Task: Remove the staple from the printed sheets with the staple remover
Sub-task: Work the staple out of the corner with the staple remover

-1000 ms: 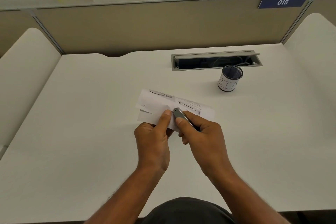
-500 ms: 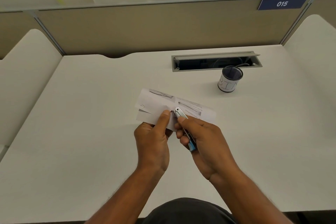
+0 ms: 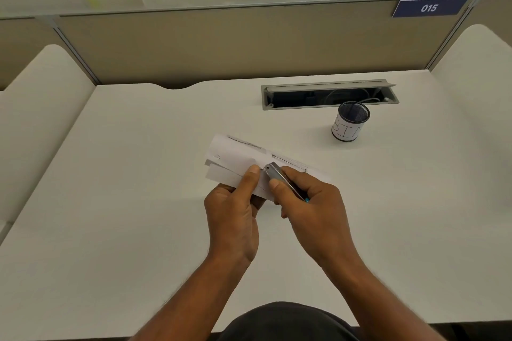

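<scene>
A: What are the hands doing?

B: The left hand (image 3: 235, 213) pinches the printed sheets (image 3: 235, 158) at their near corner, thumb on top and fingers curled underneath, holding them a little off the desk (image 3: 133, 174) at the centre of the frame. The right hand (image 3: 313, 207) is closed round the staple remover (image 3: 279, 177), a slim grey metal tool with a bit of blue showing at its back end; the thumb lies along its side.

A: And where is the tool's tip?

B: Just beside the left thumb, on the corner of the sheets. The staple itself is too small to make out, so I can't tell whether the tip is already under it.

A: So which step is this?

B: I judge it to be the working step: tool set against the stapled corner, staple not yet visibly out.

A: What does the next move need?

B: Probably a firm hold on the paper while the tip slides under the staple and levers it up. Too steep an angle could tear the corner.

A: Anything else around?

B: Right of centre, further up, stands a dark mesh cup (image 3: 350, 124) with a white label, well apart from the hands. Behind it is an open cable tray (image 3: 329, 95) in the desk, and at the upper right a blue plate (image 3: 429, 8) reads 015.
</scene>
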A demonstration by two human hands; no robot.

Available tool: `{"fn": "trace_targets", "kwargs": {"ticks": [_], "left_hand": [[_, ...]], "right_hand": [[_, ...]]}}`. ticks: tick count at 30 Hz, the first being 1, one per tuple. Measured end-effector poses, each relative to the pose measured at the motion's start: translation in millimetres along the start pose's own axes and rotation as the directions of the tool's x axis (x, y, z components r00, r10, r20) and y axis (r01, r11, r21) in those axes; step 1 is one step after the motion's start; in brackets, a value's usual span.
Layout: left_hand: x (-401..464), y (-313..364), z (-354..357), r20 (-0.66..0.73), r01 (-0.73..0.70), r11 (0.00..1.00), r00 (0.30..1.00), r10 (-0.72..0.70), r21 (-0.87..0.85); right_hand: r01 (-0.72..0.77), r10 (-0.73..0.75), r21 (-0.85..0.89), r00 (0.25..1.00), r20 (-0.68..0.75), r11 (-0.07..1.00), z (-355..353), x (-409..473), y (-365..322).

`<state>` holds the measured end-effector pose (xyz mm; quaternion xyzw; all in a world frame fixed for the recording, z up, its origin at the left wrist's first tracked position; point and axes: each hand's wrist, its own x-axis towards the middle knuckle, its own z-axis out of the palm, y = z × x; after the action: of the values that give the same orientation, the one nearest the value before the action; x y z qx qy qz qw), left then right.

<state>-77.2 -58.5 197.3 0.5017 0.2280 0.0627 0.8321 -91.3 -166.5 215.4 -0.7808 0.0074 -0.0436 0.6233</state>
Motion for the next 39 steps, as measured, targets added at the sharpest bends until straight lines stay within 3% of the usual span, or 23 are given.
{"fn": "trace_targets", "kwargs": {"ticks": [12,27,39], "left_hand": [[6,1,-1,-0.008,0.014,0.999,1.000,-0.013,0.031],[0,3,-1,0.005,-0.047,0.989,0.999,0.047,0.140],[0,5,2,-0.024,-0.080,0.981,0.996,0.086,0.174]], "right_hand": [[0.049,-0.049,-0.003,0.998,-0.032,0.999,-1,2,7],[0.281,-0.303,-0.411,0.953,0.012,0.867,-1,3,16],[0.265,-0.316,-0.355,0.944,-0.093,0.896,12,2,19]]}}
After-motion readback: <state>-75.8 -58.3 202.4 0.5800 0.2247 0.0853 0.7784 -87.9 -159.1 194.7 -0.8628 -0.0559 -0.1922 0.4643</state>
